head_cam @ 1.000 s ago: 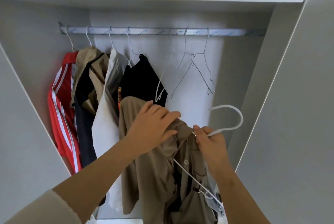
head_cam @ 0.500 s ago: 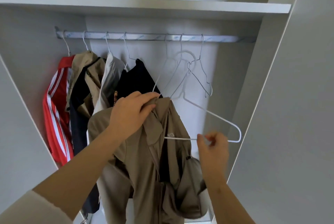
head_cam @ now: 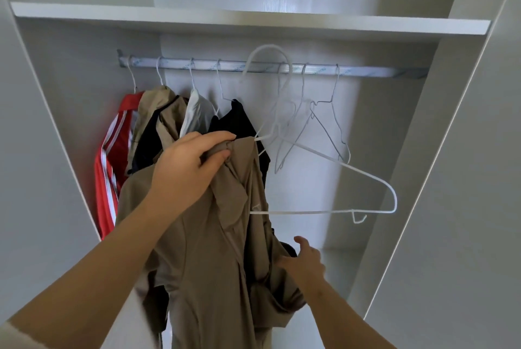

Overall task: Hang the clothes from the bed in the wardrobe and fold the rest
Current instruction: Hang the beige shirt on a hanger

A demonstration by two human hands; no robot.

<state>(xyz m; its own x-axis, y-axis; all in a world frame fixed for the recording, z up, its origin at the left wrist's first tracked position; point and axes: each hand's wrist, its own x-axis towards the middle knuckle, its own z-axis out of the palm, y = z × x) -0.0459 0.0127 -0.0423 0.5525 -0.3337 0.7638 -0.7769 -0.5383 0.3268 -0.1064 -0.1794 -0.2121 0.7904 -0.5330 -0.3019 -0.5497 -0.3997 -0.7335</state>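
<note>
A beige garment (head_cam: 214, 250) hangs half-on a white hanger (head_cam: 352, 173), whose right arm sticks out bare. My left hand (head_cam: 189, 171) grips the garment's collar together with the hanger's neck and holds both up in front of the wardrobe rod (head_cam: 372, 71). The hanger's hook (head_cam: 265, 49) reaches just above the rod, and I cannot tell whether it rests on it. Lower down, my right hand (head_cam: 306, 261) touches the bunched right side of the garment, thumb spread, holding nothing.
On the rod's left part hang a red striped top (head_cam: 111, 179), a beige piece (head_cam: 156, 106), a white one (head_cam: 197, 111) and a black one (head_cam: 236, 120). Empty wire hangers (head_cam: 324, 128) hang right of centre. A shelf (head_cam: 253, 21) runs above the rod.
My left hand has lifted the garment and hanger up to the rod. My right hand let go of the hanger's bottom bar and dropped to the garment's lower fold.
</note>
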